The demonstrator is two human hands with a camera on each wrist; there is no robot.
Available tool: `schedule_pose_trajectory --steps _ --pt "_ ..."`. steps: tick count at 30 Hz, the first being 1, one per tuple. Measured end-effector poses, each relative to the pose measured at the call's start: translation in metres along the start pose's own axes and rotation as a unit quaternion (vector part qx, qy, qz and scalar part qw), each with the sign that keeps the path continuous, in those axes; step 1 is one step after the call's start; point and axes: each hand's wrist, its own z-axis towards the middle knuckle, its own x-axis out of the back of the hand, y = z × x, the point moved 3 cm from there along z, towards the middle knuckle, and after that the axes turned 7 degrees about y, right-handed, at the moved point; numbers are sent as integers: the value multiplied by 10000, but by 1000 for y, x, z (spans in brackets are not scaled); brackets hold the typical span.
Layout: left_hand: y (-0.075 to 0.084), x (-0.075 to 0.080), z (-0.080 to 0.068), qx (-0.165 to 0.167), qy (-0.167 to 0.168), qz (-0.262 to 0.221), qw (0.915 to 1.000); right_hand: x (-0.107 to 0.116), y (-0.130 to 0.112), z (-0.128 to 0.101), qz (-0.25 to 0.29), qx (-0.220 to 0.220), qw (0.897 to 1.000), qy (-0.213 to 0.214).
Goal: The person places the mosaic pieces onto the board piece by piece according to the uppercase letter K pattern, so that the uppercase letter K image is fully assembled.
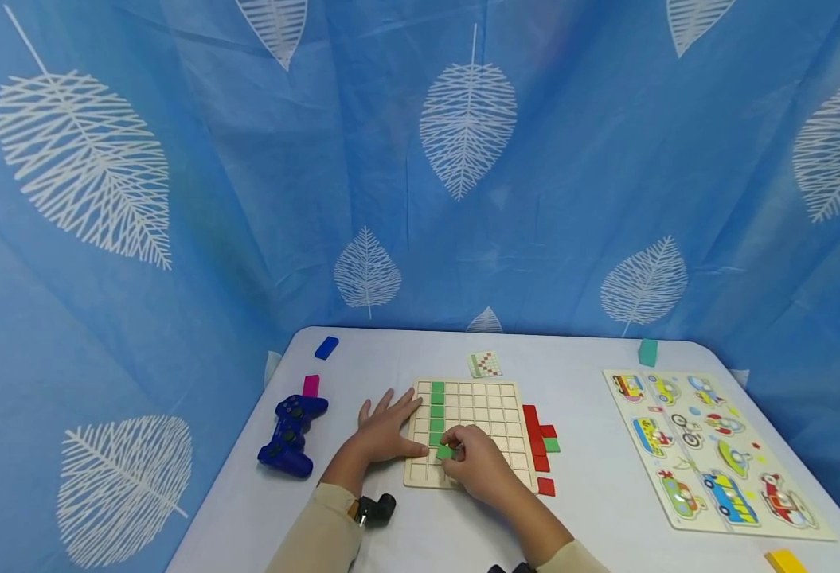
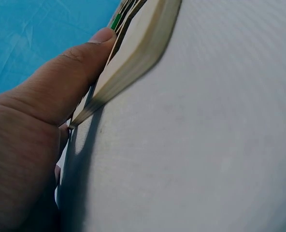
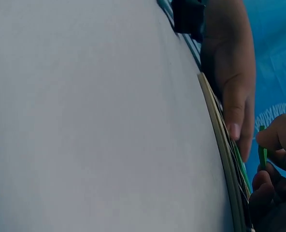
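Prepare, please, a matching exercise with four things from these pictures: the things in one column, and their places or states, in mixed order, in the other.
Column 1
1. Game controller
2. Small card
3. Vehicle puzzle
4. Right hand

Column 2
A. Has a green tile in its grip
B. Near the right edge of the table
C. To the left of the grid board, dark blue
D. Just past the far edge of the grid board

Right pairs: 1-C, 2-D, 3-B, 4-A
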Motion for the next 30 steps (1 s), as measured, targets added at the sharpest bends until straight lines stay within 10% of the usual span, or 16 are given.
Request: schedule_pose_trajectory --steps 30 --pt "2 3 0 5 -61 -82 9999 -18 -6 9 -437 -341 9984 76"
